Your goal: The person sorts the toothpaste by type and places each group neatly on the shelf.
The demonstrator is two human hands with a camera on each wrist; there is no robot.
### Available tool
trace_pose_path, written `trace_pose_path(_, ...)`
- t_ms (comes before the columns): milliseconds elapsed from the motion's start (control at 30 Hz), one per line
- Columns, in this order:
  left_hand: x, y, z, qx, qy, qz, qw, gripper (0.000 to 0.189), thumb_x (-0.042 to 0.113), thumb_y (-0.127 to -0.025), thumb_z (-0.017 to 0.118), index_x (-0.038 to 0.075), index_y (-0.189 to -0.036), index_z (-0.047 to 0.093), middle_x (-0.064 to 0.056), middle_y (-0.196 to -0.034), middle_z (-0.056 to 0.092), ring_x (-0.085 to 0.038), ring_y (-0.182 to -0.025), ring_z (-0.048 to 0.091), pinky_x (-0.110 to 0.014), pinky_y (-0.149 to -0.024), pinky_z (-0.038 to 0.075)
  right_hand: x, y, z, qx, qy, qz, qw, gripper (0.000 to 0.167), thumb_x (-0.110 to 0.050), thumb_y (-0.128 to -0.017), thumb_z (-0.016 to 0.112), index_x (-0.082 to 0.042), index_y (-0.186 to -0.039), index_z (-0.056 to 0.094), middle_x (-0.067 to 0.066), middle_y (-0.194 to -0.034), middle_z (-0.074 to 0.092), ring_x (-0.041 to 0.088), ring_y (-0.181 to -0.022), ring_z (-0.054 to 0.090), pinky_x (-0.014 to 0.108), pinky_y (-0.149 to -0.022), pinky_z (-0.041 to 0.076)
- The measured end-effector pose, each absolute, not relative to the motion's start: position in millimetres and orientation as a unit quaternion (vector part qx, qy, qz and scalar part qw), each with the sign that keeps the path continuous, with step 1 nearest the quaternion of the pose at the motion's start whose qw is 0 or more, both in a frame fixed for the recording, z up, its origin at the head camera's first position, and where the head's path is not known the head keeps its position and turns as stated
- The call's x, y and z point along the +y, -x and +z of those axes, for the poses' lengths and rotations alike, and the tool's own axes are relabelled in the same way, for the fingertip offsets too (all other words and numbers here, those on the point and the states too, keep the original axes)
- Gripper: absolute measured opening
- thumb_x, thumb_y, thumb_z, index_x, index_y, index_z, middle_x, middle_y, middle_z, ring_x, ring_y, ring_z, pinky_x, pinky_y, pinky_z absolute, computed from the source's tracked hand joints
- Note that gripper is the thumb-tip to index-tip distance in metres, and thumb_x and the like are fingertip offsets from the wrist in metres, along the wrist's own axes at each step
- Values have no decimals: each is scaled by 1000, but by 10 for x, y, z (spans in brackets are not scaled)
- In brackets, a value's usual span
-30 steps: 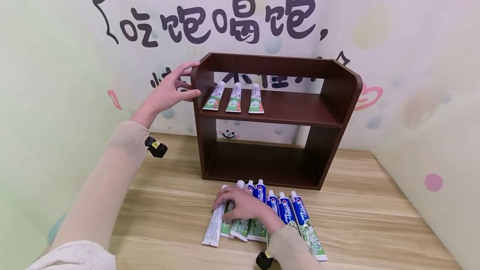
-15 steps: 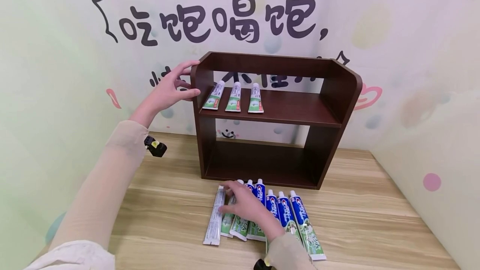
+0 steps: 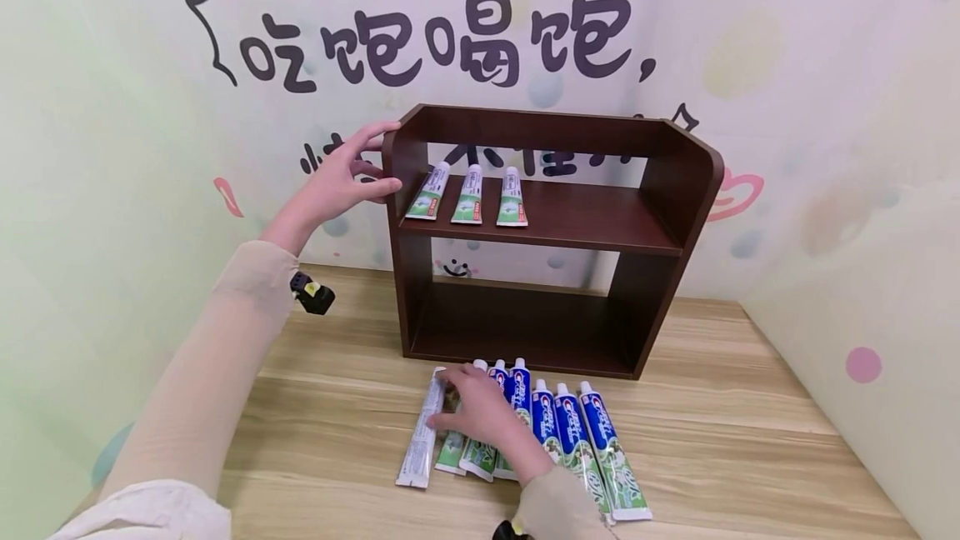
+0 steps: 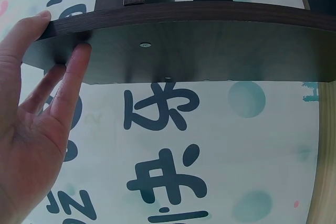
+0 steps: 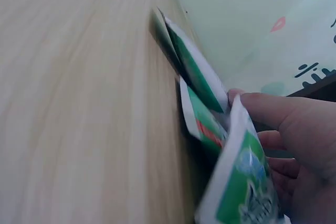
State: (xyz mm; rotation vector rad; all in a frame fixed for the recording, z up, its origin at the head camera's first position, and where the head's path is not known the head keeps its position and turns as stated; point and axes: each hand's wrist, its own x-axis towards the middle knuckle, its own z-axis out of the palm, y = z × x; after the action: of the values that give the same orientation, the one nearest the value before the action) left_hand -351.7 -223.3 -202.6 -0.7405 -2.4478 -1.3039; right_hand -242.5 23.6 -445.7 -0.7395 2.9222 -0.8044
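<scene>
Three small tubes (image 3: 468, 194) rest on the upper board of the brown rack (image 3: 540, 132), whose left side the left hand (image 3: 330, 188) touches with spread fingers. In front of the rack on the desk (image 3: 322, 440), the right hand (image 3: 480, 407) touches a pale-faced tube (image 3: 417, 455), leftmost beside blue-and-green tubes (image 3: 611, 457); whether its bent fingers pinch it, I cannot tell.

We note blue-and-green toothpaste tubes (image 3: 612, 450), a dark brown shelf (image 3: 588, 217) and a tan, wood-grained table (image 3: 322, 415). We log a pale, pastel-spotted wall (image 3: 742, 57).
</scene>
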Motion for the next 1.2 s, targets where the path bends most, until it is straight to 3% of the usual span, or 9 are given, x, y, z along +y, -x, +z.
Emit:
trace_pose_path(133,-2218,3503,-2012,-843,255,-455,133,78,11,-88,73,31,-153,32,-13,-148,44,-21,-106,65,-27,-73,62,127,2423,-4471,942,236,-238,-6,67,-49,-82,76,-21,-139,57,2,-136,63,26,-127,55,51,-105,37)
trace_pose_path(300,-2206,3496,-2010,-843,251,-458,131,78,10,-89,72,29,-153,32,-13,-148,44,-18,-104,65,-27,-74,62,-8,2395,-4467,948,227,-220,-26,66,-48,-84,73,-18,-140,57,4,-135,65,27,-124,58,50,-98,34)
trace_pose_path(533,-2225,3536,-2029,-844,252,-453,136,79,12,-88,73,33,-153,32,-12,-149,44,-22,-106,64,-25,-72,62,-187,2320,-4463,957,198,-207,-42,83,-61,-75,76,-14,-140,56,13,-130,66,31,-118,61,47,-95,44)
trace_pose_path(733,-2229,3538,-2035,-845,254,-450,138,79,13,-88,73,34,-152,33,-12,-149,44,-19,-103,65,-26,-72,62,-257,2294,-4502,961,171,-214,-40,89,-57,-72,81,-13,-143,52,15,-129,66,30,-115,63,45,-100,50)
trace_pose_path(867,-2229,3537,-2032,-843,257,-452,137,78,13,-88,73,34,-152,33,-13,-149,44,-15,-100,65,-28,-72,62,-279,2287,-4490,967,164,-194,-35,92,-54,-71,81,-11,-145,49,13,-113,72,27,-94,67,40,-82,55)
trace_pose_path(1000,-2228,3545,-2037,-840,261,-455,138,78,12,-89,73,33,-152,33,-13,-148,44,-12,-98,66,-28,-72,62,-287,2280,-4473,968,160,-190,-34,92,-49,-69,83,-11,-145,48,9,-91,72,20,-69,59,31,-58,48)
trace_pose_path(1100,-2223,3540,-2036,-838,262,-457,141,77,11,-88,73,32,-152,34,-13,-147,45,-12,-97,66,-28,-71,62,-280,2277,-4470,966,150,-208,-38,78,-44,-67,85,-9,-132,58,5,-80,67,16,-63,53,28,-51,42)
trace_pose_path(1200,-2216,3533,-2031,-843,260,-448,145,78,12,-89,73,32,-152,33,-13,-147,46,-16,-101,67,-25,-73,61,-261,2282,-4453,964,138,-226,-37,56,-38,-64,88,-8,-105,65,2,-74,62,14,-60,51,28,-49,41)
